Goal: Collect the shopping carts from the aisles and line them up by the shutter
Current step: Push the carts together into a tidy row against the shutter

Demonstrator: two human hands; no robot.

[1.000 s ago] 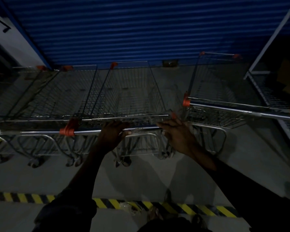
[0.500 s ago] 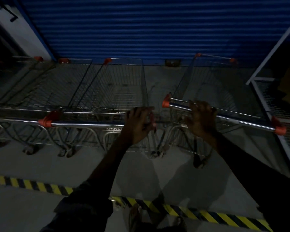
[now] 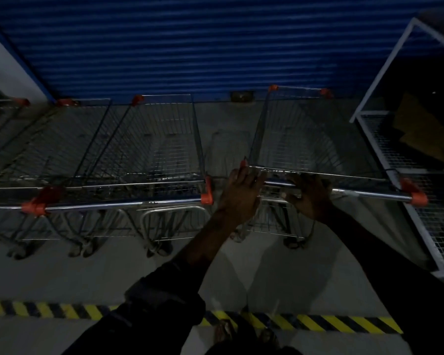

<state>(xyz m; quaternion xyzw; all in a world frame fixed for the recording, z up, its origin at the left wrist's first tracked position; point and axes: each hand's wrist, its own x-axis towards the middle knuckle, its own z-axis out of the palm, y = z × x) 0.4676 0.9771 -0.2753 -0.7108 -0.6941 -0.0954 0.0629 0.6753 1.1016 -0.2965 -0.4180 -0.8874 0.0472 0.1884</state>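
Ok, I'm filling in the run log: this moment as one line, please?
phase: aligning | left hand: on rightmost cart handle, grip unclear | right hand: grips handle | cart row: leftward, gap between | shutter: ahead

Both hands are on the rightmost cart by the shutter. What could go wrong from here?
1. The rightmost cart has its handle's right end close to the white wire rack; it might snag there when pushed.
2. The left hand lies at the handle's left end, beside the neighbouring cart; closing that gap could pinch fingers.
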